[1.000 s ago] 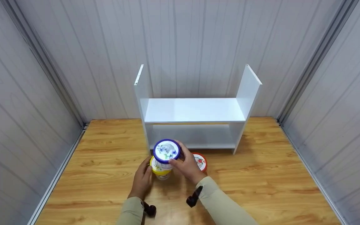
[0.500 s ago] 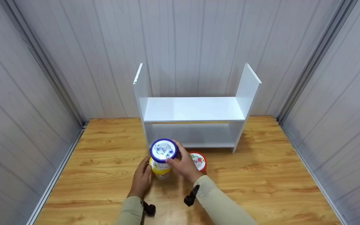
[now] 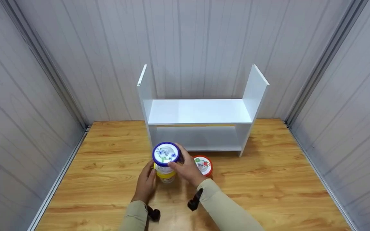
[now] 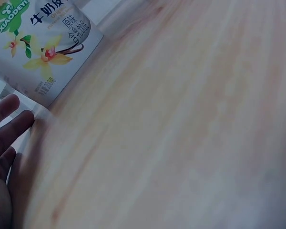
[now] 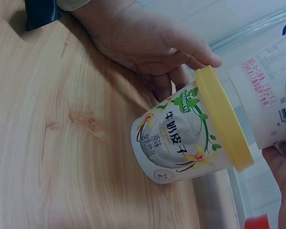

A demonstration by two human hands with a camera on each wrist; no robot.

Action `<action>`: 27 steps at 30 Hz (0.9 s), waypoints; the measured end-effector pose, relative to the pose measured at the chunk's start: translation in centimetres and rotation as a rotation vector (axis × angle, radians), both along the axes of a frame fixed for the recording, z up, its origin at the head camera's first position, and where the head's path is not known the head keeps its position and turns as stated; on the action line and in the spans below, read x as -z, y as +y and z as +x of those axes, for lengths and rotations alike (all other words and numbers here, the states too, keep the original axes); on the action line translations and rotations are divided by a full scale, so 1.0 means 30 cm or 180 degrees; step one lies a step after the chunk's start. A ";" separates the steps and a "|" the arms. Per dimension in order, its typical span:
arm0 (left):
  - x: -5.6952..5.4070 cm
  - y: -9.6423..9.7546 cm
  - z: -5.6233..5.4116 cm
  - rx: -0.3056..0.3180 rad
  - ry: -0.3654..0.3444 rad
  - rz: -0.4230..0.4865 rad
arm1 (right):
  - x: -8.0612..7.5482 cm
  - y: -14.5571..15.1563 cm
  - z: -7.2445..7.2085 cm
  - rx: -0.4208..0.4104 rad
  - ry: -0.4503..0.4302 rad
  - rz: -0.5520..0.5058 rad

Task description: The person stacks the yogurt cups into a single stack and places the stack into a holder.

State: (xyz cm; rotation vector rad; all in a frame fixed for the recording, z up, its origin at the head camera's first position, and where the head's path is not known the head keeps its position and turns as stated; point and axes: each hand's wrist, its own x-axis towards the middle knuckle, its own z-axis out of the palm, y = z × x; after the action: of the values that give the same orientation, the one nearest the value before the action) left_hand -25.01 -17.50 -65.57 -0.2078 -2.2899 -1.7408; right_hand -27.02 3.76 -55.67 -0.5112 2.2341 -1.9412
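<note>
A white paper tub with a blue lid (image 3: 166, 154) is gripped by my right hand (image 3: 188, 167), thumb at the front of its rim. It sits just over a yellow-lidded tub (image 5: 181, 138) that stands on the wooden surface; whether they touch I cannot tell. My left hand (image 3: 146, 181) holds the yellow-lidded tub from its left side, its thumb at the lid rim and other fingers partly hidden behind the tub. Flower print on that tub (image 4: 43, 47) shows in the left wrist view. A red-lidded tub (image 3: 203, 165) stands to the right, partly behind my right hand.
A white two-tier shelf (image 3: 201, 111) with tall side panels stands behind the tubs, close to the back wall (image 3: 194, 48). Grey-edged walls enclose the wood-grain surface (image 3: 287, 179) on the left and right.
My right hand has shifted the blue-lidded tub slightly left, more directly over the yellow-lidded one. More of the red lid now shows. My left hand has stayed in place.
</note>
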 end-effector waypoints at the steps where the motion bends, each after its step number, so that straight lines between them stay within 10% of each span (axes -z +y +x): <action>1: -0.002 0.001 0.000 -0.0013 -0.0027 0.0003 | 0.000 -0.002 -0.001 -0.0003 -0.0014 0.0004; 27: -0.004 0.005 -0.003 -0.0071 -0.0085 -0.0053 | 0.003 -0.035 -0.005 -0.0040 -0.0105 0.0130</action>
State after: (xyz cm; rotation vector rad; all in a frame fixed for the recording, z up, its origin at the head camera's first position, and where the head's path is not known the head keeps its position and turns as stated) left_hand -25.09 -17.34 -65.45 -0.1626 -2.3173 -1.7243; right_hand -27.18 2.72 -55.75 -0.4831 2.2399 -1.8800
